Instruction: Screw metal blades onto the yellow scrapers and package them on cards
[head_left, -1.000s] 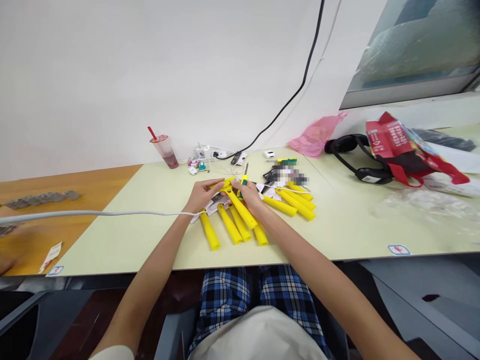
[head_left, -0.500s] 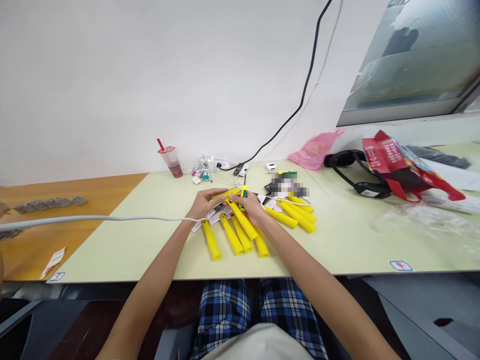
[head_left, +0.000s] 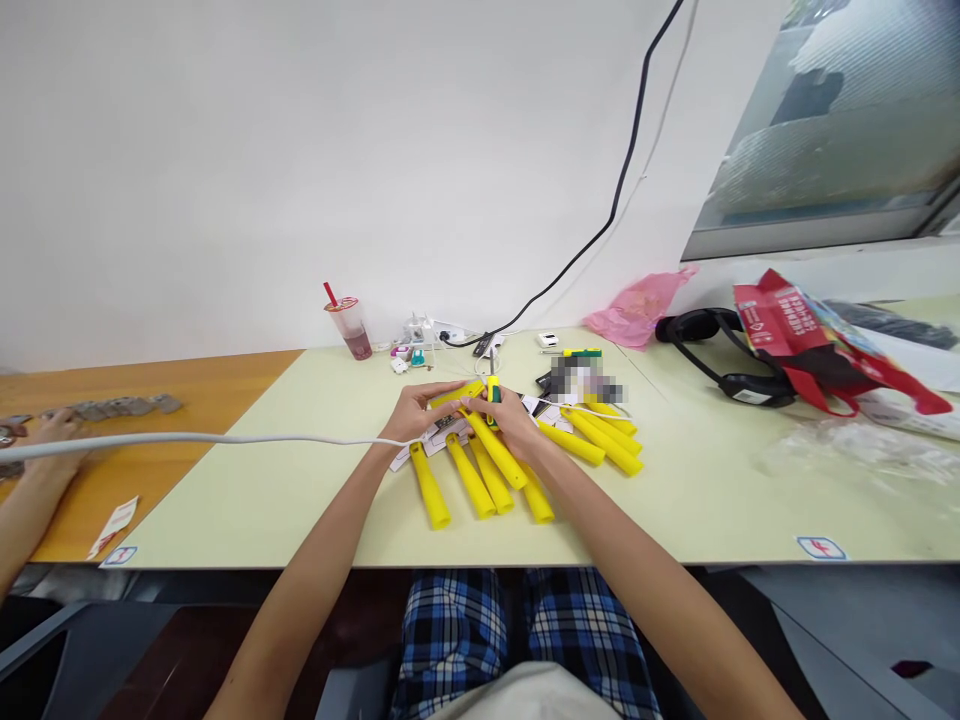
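Observation:
My left hand (head_left: 421,410) is closed on the flat head of a yellow plastic tool with a long tubular handle (head_left: 498,455), which slants toward me. Closed round the green and yellow grip of a screwdriver (head_left: 493,388), my right hand (head_left: 513,418) has its thumb against the same tool's head. The screwdriver's shaft points away from me, toward the wall. Several more yellow tubular handles lie beneath and on both sides of my hands, like this one (head_left: 430,488) at the left and this yellow handle (head_left: 571,443) at the right.
A white cable (head_left: 247,438) crosses from the left to near my left wrist. Farther back are a drink cup (head_left: 351,328), a power strip (head_left: 454,333), another screwdriver (head_left: 581,353) and a pink bag (head_left: 637,308). Headphones (head_left: 731,360) lie right. Another person's hand (head_left: 56,432) is far left.
The camera view has shifted slightly. My hands keep the same hold on the yellow tool and screwdriver. Another person's hand and forearm have come into view at the far left.

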